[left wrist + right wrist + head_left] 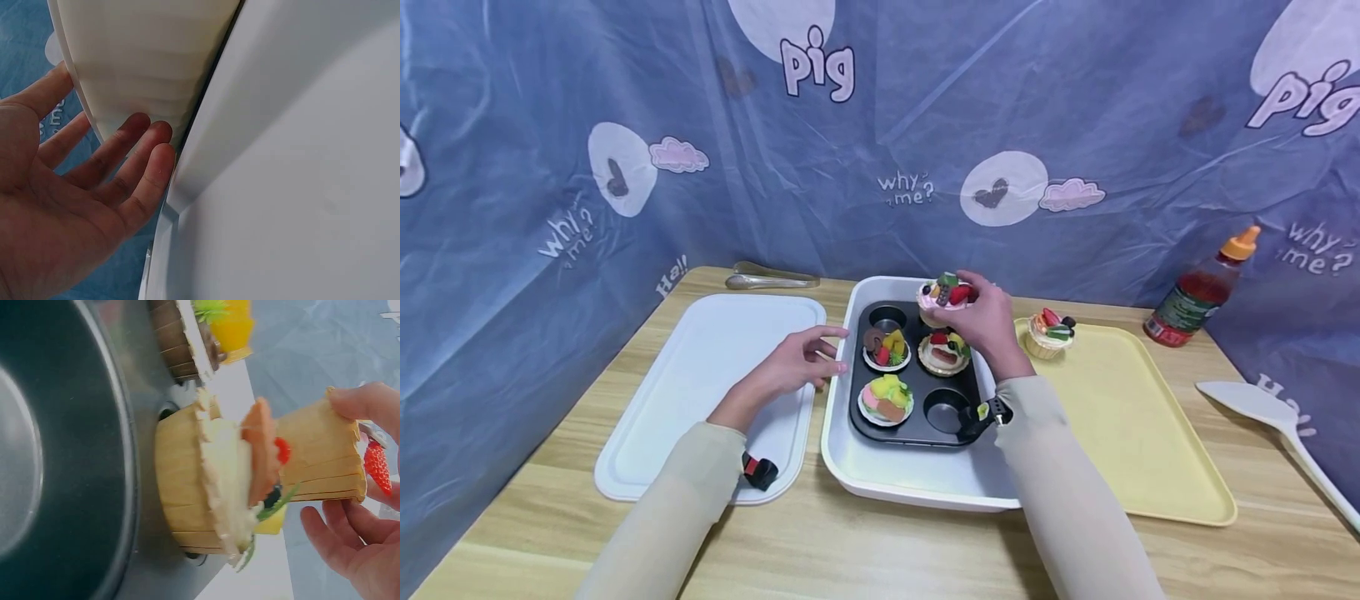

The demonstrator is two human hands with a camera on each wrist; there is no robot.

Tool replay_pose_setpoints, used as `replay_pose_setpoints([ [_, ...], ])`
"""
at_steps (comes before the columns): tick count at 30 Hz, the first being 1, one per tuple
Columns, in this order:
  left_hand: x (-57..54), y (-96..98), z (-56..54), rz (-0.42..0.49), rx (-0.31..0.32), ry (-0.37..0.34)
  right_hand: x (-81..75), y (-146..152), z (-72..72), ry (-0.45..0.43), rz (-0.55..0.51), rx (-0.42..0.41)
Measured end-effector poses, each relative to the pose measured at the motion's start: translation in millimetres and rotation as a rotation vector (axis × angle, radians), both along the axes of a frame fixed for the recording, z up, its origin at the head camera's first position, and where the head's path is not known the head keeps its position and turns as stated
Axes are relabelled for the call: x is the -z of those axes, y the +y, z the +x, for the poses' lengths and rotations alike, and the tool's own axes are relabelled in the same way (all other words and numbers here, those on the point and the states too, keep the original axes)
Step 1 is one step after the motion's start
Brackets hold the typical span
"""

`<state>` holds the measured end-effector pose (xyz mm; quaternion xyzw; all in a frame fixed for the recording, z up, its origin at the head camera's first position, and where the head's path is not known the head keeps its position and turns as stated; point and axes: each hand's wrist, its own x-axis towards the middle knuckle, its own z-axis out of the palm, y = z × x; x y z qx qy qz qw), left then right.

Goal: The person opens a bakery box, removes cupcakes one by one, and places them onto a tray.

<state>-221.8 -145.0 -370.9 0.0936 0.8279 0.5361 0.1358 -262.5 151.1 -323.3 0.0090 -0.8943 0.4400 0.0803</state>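
Observation:
My right hand [983,321] pinches a toy fruit cupcake [934,310] by its cup, thumb on one side and fingers on the other. The cupcake is above the far right part of a dark muffin tin [917,429]. Three more cupcakes sit in the tin: one with brown topping [886,348], one with pale cream [181,478] and one with yellow and pink pieces [886,400]. The tin lies inside a white bin [917,487]. At the bin's left side, my left hand [793,360] has spread, relaxed fingers, with fingertips right at the rim and nothing held.
Left of the bin lies a white tray [700,375], with metal tongs [771,281] behind it. A yellow tray [1135,417] on the right bears another fruit cupcake [1049,333]. Farther right are a red sauce bottle [1198,296] and a white spoon [1255,404]. Blue cloth encloses the table.

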Motion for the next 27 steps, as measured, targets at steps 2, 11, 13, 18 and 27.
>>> replay_pose_setpoints([
  [2,-0.5,0.3,0.4,-0.005,-0.006,-0.003,-0.8,1.7,1.7,0.004,-0.013,-0.005],
  [11,-1.2,1.2,1.1,-0.006,-0.008,-0.011,-2.5,8.7,10.2,0.030,-0.019,-0.026],
  [13,-1.1,1.3,1.3,-0.009,-0.009,-0.012,-2.4,10.3,12.2,0.036,-0.018,-0.026],
  [18,-1.3,1.1,1.4,-0.009,-0.007,-0.010,-2.1,13.5,16.9,0.041,-0.024,-0.013],
  [27,-1.7,0.7,0.9,-0.012,-0.002,-0.002,-3.1,19.4,21.3,0.039,-0.029,-0.014],
])
